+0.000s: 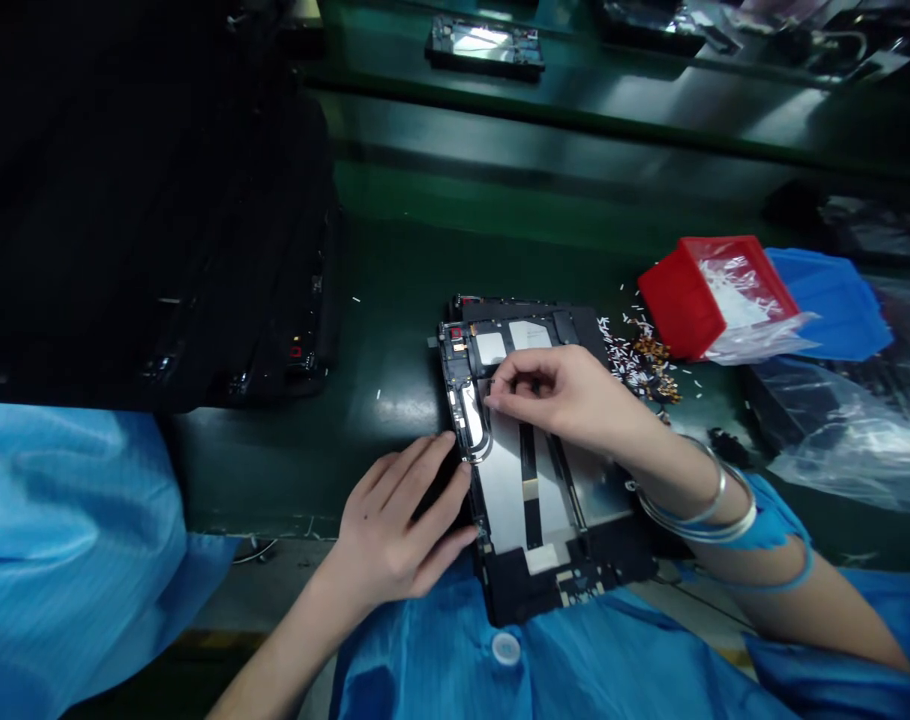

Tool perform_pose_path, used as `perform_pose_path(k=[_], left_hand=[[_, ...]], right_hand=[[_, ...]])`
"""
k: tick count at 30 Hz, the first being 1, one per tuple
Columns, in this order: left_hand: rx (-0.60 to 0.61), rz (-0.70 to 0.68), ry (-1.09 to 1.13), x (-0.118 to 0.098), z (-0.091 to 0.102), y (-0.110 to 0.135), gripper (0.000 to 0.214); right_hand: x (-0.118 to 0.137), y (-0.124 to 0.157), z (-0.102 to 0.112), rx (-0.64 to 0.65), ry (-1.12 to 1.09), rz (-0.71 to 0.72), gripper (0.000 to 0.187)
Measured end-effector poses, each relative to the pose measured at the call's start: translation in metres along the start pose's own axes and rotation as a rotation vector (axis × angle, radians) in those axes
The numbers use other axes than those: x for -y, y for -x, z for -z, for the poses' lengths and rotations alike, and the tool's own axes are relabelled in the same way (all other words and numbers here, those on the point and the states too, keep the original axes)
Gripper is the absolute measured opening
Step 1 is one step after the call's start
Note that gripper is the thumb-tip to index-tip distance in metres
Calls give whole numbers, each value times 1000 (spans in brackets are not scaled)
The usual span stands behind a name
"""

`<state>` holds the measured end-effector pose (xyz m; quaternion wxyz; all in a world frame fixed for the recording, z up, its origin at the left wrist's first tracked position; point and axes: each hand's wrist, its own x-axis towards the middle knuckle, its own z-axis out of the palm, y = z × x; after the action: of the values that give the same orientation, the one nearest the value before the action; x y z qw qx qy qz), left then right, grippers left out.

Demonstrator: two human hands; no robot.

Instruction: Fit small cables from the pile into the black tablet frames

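An opened tablet [500, 470] with bare inner parts lies at a slant on the bench's front edge, on top of another dark device whose upper edge peeks out. My left hand [406, 515] has its fingers spread, their tips touching the tablet's left edge. Over the tablet's upper middle, my right hand [567, 395] is closed in a pinch, thumb against forefinger. Whatever sits between those fingertips is too small to make out. A thin dark cable [486, 440] curves beside the white strip near the tablet's left side. Two dark flat strips run down its silver middle.
Small white pieces and coppery bits [642, 365] lie scattered right of the tablet. Beyond them are a red bin [680, 300] holding a bag of white pieces, a blue bin [837, 300] and clear plastic bags [860, 440]. Many dark devices [275, 250] are stacked at left, beside a blue sleeve [72, 530].
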<state>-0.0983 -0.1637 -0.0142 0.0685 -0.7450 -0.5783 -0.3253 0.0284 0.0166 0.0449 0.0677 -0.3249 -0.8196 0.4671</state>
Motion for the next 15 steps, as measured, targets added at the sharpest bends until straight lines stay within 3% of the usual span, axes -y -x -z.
perform_pose_path(k=[6,15], left_hand=[[57,-32,-9,1,-2,-4,44],[119,-119,37,7,-2,-12,45]], right_hand=[[-4,-3,-2,-3,-92,-22,9],[-4,-2,-6,-79,93,-32,6]])
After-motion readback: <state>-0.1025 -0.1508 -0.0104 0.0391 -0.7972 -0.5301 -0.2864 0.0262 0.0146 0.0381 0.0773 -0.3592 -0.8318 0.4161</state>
